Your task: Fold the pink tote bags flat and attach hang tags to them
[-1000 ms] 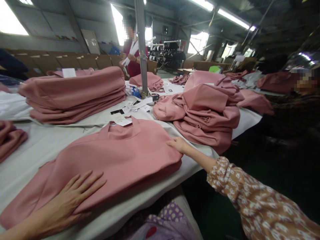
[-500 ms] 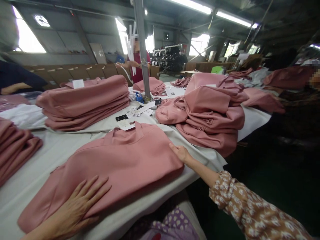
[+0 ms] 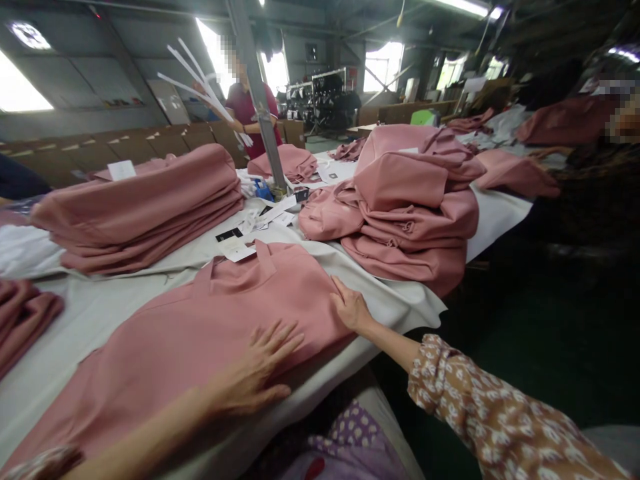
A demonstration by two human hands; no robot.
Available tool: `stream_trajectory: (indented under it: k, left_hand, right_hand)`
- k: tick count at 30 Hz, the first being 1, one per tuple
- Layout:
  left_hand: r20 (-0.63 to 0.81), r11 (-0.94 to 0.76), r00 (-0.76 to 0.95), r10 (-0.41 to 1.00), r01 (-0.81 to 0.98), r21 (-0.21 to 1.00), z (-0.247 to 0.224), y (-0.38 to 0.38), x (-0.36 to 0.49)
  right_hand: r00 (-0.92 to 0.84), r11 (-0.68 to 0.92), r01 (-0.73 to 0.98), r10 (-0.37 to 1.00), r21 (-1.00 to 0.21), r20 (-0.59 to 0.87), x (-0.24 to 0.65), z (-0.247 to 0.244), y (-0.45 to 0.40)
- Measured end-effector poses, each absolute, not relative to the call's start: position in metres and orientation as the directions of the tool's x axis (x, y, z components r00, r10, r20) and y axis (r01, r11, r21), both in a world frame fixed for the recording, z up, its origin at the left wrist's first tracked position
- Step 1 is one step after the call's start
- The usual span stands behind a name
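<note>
A flat pink bag with short strap handles lies on the white-covered table, its white tag resting by the handles. My left hand is spread on the bag near its front edge, palm down and fingers apart. At the bag's right end, my right hand is closed around the edge; some of its fingers are hidden. Black and white tags are scattered just beyond the bag.
A stack of folded pink bags stands at the back left, and a heap of fuller pink bags at the right. A metal post rises behind the tags. Beyond it, a person holds long white strips.
My left hand has slid rightward along the bag towards my right hand, which stays at the right end. The person behind has raised the white strips, and the view has shifted slightly.
</note>
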State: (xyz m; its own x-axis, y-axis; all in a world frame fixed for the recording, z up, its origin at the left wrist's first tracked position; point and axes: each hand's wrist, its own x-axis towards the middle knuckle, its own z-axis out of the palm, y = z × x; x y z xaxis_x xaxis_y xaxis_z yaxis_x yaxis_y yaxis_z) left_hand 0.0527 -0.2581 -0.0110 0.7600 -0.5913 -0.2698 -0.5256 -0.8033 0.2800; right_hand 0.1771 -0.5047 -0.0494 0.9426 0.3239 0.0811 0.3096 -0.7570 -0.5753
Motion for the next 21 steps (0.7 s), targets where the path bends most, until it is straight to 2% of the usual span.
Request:
stream_trajectory:
  k: [3, 6, 9, 11, 13, 17, 21]
  left_hand:
    - [-0.277, -0.737, 0.685, -0.674, -0.593, 0.325, -0.027, -0.283, 0.08]
    - [-0.239, -0.728, 0.693, -0.681, -0.601, 0.331, -0.046, -0.281, 0.087]
    - [-0.158, -0.7, 0.694, -0.702, -0.632, 0.334, -0.056, -0.273, 0.084]
    - [-0.121, -0.687, 0.689, -0.715, -0.66, 0.304, -0.06, -0.27, 0.081]
    - [-0.092, -0.686, 0.687, -0.721, -0.689, 0.233, -0.067, -0.268, 0.082]
    - [0.08, -0.62, 0.621, -0.78, -0.784, 0.035, -0.097, -0.262, 0.089]
    - [0.21, -0.625, 0.594, -0.777, -0.768, -0.143, -0.12, -0.256, 0.093]
  right_hand:
    - [0.93, -0.755, 0.34, 0.358, -0.561, 0.082, 0.173, -0.05, -0.507]
    - [0.913, -0.751, 0.378, 0.401, -0.541, 0.081, 0.17, -0.038, -0.505]
    - [0.88, -0.76, 0.463, 0.455, -0.457, 0.134, 0.172, -0.014, -0.497]
    - [0.817, -0.735, 0.575, 0.538, -0.359, 0.206, 0.174, 0.0, -0.489]
    - [0.754, -0.683, 0.654, 0.621, -0.326, 0.211, 0.173, 0.003, -0.482]
    - [0.692, -0.586, 0.64, 0.72, -0.497, 0.042, 0.16, -0.017, -0.477]
    - [0.583, -0.431, 0.628, 0.812, -0.648, 0.024, 0.144, -0.028, -0.48]
